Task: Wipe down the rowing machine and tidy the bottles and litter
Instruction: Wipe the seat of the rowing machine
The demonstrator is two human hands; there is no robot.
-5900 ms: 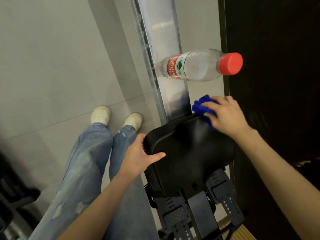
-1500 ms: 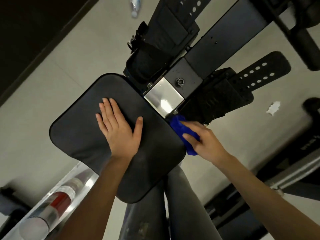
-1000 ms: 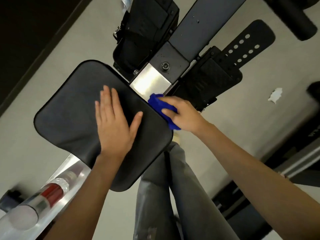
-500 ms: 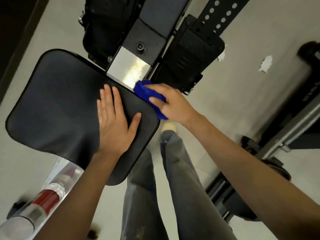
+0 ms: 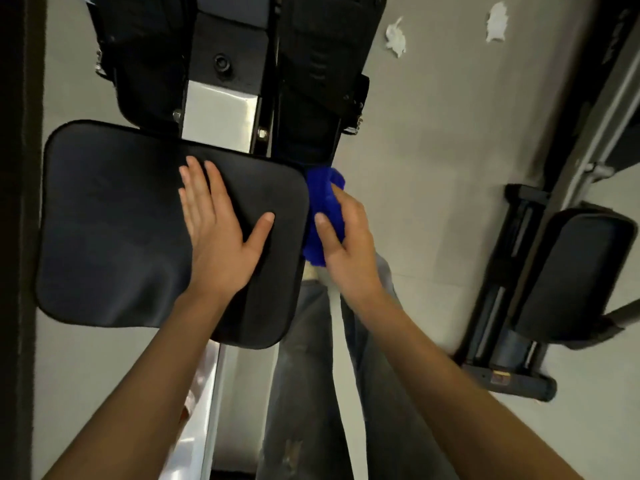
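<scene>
My left hand (image 5: pixel 221 237) lies flat, fingers spread, on the black seat (image 5: pixel 114 230). My right hand (image 5: pixel 346 244) grips the blue cloth (image 5: pixel 322 199) against the seat's right edge; 2 paper scraps (image 5: pixel 396 38) lie on the floor.

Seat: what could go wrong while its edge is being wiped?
The left hand only presses flat on the seat, so a push from the cloth in the right hand might shift it on the rail. Two paper scraps on the floor could be overlooked.
</scene>
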